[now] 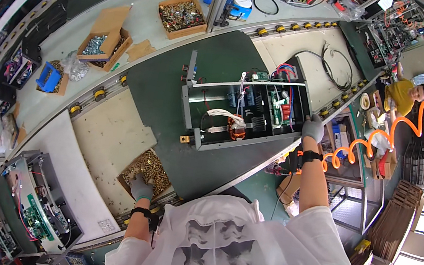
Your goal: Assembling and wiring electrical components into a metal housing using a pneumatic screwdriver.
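My left hand (141, 187), in a grey glove, reaches into a box of small brass-coloured parts (148, 166). Its fingers look apart, with the tips among the parts. My right hand (313, 129), gloved too, is closed around the right end of an open metal chassis (246, 143). Inside the chassis are a copper coil (236, 127), a green circuit board (276, 108), dark heat sinks and bundled wires. It lies tilted across a dark green board (160, 90). Fingertips of the right hand are partly hidden at the chassis edge.
A box of mixed fasteners (181, 15), a box of silvery screws (97, 46) and a blue bin (49, 77) stand on the far bench. An orange coiled hose (373, 138) hangs at right. Another open chassis (37, 204) sits at left. A person in yellow (401, 95) is beyond.
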### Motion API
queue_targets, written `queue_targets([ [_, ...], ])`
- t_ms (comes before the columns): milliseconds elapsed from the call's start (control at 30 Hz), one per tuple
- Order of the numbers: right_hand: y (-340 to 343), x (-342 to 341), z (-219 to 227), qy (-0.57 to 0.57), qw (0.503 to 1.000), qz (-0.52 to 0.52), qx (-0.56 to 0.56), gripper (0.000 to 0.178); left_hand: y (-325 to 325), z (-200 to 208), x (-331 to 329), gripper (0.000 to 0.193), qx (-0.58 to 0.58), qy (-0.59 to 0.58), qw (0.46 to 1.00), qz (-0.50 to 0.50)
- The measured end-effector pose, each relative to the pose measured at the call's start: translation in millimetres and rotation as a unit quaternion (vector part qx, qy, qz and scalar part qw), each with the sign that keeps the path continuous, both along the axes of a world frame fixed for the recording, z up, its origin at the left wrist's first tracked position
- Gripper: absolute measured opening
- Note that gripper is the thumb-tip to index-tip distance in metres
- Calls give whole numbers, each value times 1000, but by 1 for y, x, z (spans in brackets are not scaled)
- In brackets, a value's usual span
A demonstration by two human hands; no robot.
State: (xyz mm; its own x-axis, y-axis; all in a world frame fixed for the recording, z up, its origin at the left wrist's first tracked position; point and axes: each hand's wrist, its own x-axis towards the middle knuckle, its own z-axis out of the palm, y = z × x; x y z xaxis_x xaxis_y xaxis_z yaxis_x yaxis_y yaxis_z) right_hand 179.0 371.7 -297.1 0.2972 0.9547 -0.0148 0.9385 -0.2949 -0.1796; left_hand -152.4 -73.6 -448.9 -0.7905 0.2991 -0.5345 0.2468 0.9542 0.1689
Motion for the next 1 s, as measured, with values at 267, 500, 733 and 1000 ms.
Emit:
queue_targets([
  [267,-17,-12,5,24,999,-4,-26,31,-19,-34,-24,25,19,-78,993,-81],
  [500,-117,-5,8,124,913,226,318,31,-47,-33,-35,22,175,-27,984,18],
  [733,-248,94,-84,180,969,64,-155,35,-43,-80,-46,24,153,-27,982,104],
  [1000,-201,113,-139,166,973,-98,-128,74,-31,-86,-53,24,258,-112,932,229],
])
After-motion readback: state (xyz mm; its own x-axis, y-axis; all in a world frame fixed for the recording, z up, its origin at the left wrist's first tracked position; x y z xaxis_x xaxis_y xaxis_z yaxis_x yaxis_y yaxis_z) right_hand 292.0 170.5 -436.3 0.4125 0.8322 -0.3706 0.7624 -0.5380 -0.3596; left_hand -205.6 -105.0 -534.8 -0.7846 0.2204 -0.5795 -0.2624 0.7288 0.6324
